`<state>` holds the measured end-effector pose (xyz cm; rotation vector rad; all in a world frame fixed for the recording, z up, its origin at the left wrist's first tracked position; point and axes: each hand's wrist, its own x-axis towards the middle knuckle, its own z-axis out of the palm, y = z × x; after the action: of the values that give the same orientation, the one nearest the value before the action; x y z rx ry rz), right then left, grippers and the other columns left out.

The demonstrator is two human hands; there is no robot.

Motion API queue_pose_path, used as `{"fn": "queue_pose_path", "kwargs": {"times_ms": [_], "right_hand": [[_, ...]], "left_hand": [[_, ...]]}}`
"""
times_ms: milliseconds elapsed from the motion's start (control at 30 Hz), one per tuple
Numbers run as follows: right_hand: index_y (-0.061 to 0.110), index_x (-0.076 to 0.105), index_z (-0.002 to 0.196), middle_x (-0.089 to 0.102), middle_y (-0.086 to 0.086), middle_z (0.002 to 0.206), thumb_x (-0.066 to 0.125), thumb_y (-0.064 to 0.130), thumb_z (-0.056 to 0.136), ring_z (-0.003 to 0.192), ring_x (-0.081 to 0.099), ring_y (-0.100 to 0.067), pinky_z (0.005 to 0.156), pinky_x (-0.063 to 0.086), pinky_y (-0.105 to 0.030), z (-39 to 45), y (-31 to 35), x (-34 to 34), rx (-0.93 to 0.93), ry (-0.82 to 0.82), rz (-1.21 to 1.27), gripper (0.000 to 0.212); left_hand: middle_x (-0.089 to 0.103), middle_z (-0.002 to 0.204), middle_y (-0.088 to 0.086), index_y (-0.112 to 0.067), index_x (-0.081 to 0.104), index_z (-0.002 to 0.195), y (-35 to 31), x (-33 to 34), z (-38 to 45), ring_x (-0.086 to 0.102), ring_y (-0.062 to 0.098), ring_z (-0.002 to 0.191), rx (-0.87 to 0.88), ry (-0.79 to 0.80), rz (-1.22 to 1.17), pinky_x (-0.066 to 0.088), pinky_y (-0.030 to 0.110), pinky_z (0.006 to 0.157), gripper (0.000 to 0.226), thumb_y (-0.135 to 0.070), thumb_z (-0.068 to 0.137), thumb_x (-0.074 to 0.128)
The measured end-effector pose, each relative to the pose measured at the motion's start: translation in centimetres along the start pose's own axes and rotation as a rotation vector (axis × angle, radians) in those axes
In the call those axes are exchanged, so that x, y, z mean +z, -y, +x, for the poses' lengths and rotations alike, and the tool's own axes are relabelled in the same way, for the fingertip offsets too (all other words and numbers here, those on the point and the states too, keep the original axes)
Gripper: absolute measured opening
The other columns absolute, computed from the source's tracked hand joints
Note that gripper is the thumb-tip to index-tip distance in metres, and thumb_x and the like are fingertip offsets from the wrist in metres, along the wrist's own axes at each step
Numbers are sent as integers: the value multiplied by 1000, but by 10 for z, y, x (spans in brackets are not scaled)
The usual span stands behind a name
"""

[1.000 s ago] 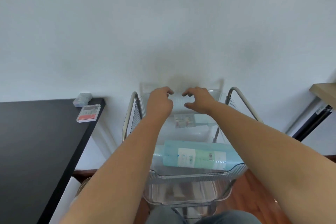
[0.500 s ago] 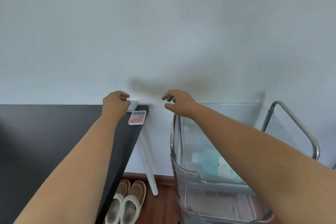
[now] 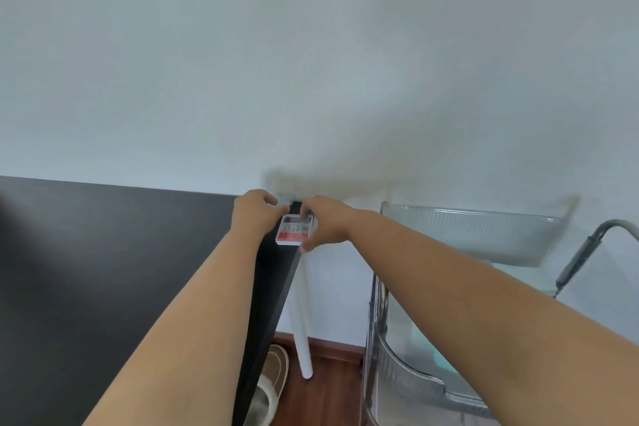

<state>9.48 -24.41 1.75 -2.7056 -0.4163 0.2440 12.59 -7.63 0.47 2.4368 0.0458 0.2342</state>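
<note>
A small red and white box (image 3: 293, 234) lies flat at the far right corner of the black table (image 3: 103, 270). My right hand (image 3: 323, 223) reaches in from the right and spans the box, thumb at its near right corner and fingers curled over its far edge. My left hand (image 3: 257, 216) sits just left of the box with fingers curled, its fingertips at the box's far left corner; whether they grip it is hidden. A small clear case (image 3: 285, 197) stands against the wall just behind the box, between the two hands.
A clear plastic trolley (image 3: 466, 228) with a metal handle (image 3: 584, 249) stands to the right of the table, a pale blue item in its tray. The table's white leg (image 3: 301, 315) and slippers (image 3: 273, 380) are on the wood floor below. A white wall is straight ahead.
Both hands left the trolley and swung left to the table corner. The view turned left with them. The hands have closed in around the red and white box.
</note>
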Motion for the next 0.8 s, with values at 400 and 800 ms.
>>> {"fn": "queue_pose_path", "kwargs": {"times_ms": [400, 800], "right_hand": [[26, 48, 114, 52, 1, 119, 81, 27, 72, 98, 51, -20, 70, 43, -26, -8, -7, -6, -37, 9, 43, 54], [35, 55, 115, 46, 11, 114, 78, 21, 70, 101, 46, -6, 88, 33, -20, -106, -72, -57, -73, -494, 175, 52]], "left_hand": [[62, 93, 1, -13, 60, 95, 3, 5, -2, 57, 15, 75, -100, -60, -87, 40, 24, 54, 34, -36, 75, 75], [69, 102, -8, -24, 69, 106, -79, 4, -59, 65, 6, 85, -40, -97, -521, 56, 29, 75, 36, -28, 70, 75]]}}
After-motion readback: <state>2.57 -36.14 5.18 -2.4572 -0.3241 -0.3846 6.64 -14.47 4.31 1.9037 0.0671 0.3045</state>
